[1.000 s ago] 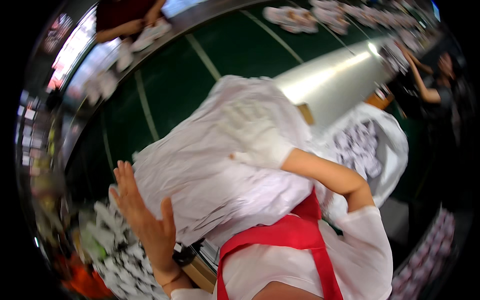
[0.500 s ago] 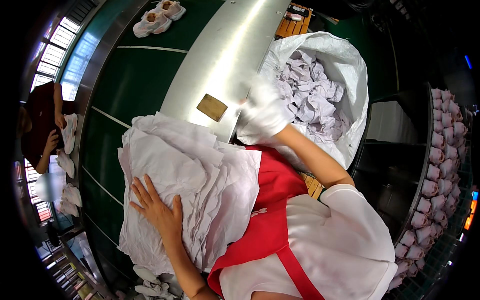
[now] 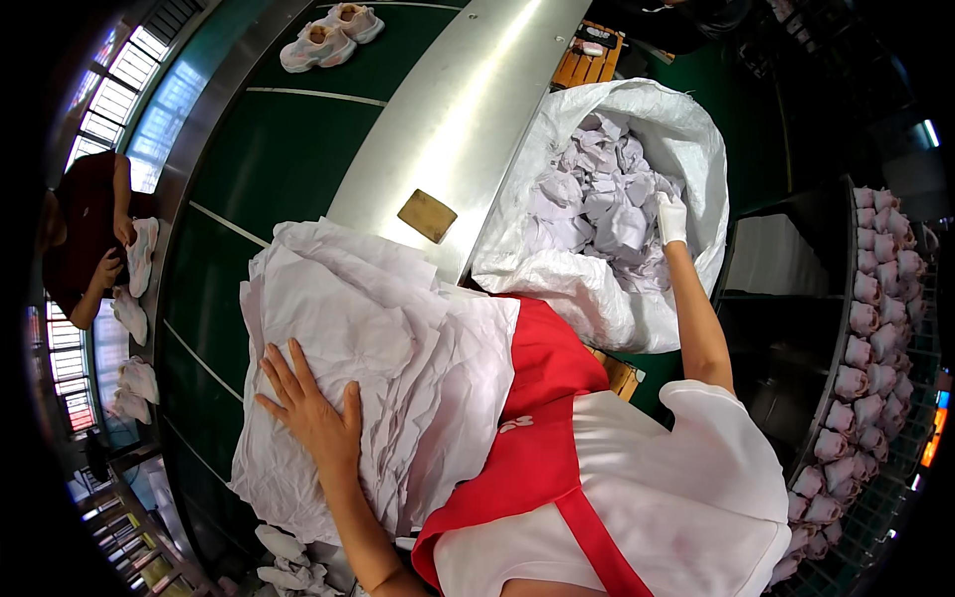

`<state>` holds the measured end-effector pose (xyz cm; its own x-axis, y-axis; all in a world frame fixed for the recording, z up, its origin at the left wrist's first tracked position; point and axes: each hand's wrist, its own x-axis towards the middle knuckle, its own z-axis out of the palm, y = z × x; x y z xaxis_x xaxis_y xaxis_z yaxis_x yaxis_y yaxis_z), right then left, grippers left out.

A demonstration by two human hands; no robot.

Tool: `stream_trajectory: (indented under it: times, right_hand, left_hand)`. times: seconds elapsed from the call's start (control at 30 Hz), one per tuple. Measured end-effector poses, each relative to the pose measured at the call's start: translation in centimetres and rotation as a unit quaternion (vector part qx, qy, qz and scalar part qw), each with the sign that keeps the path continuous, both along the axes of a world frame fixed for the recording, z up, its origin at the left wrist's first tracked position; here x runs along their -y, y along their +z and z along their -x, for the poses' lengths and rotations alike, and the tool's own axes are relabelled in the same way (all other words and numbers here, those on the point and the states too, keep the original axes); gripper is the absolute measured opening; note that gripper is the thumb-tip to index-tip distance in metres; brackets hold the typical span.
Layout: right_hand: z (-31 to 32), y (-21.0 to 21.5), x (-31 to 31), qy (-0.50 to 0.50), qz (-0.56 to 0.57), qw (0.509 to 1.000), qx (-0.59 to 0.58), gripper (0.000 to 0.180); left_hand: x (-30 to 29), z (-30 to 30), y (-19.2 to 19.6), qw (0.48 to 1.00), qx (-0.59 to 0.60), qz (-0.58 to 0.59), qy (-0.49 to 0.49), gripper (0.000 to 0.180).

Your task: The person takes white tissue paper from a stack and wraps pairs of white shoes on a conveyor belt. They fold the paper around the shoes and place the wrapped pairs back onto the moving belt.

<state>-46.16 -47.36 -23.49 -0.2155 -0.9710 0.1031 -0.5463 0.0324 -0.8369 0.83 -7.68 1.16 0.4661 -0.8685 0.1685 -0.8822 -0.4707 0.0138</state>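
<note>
My left hand (image 3: 316, 413) lies flat with fingers spread on a thick stack of white paper sheets (image 3: 338, 298), wrinkled and fanned at their right edges. My right hand (image 3: 672, 217), in a white glove, reaches into a large white woven sack (image 3: 567, 284). Crumpled white paper wads (image 3: 607, 204) fill the sack, and the glove is against those at its right side. How the gloved fingers are bent, and whether they grip a wad, is hard to make out.
A metal table strip (image 3: 428, 129) with a small brown block (image 3: 427, 216) runs beside a green conveyor belt (image 3: 269, 149) carrying pale shoes (image 3: 318, 45). Across it, another person (image 3: 95, 229) handles shoes. A rack of several paper-stuffed shoes (image 3: 865, 338) stands at right.
My right hand has moved from the metal table's edge, rightward into the sack among the paper wads. My left hand stays on the stack.
</note>
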Motion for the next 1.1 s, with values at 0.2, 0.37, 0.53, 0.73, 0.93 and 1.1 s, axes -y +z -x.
stream_trajectory:
  times: [0.2, 0.37, 0.53, 0.73, 0.93, 1.1]
  right_hand:
    - [1.6, 1.6, 5.4, 0.131, 0.066, 0.955, -0.258, 0.020]
    - [-3.9, 9.0, 4.4, 0.010, -0.028, 0.996, -0.079, 0.020]
    - [-9.4, 14.9, -0.4, 0.129, 0.038, 0.958, -0.253, 0.021]
    - [-9.1, 12.4, 2.0, 0.110, 0.111, 0.986, 0.058, 0.019]
    - [-10.6, 19.4, -0.7, 0.104, 0.227, 0.961, 0.118, 0.020]
    - [-14.1, 27.4, -4.2, 0.151, 0.174, 0.875, 0.426, 0.024]
  left_hand:
    - [0.3, 0.4, 1.2, 1.000, -0.017, 0.008, 0.002, 0.082]
    - [-0.1, 0.7, 1.9, 0.999, -0.014, 0.033, 0.007, 0.080]
    - [-0.4, 1.0, 3.5, 0.993, -0.059, 0.096, -0.019, 0.075]
    - [-1.0, 1.6, 5.4, 0.971, -0.138, 0.186, -0.061, 0.067]
    - [-0.7, 2.5, 8.7, 0.928, -0.283, 0.214, -0.115, 0.058]
    - [-0.1, 2.6, 8.1, 0.899, -0.374, 0.199, -0.112, 0.059]
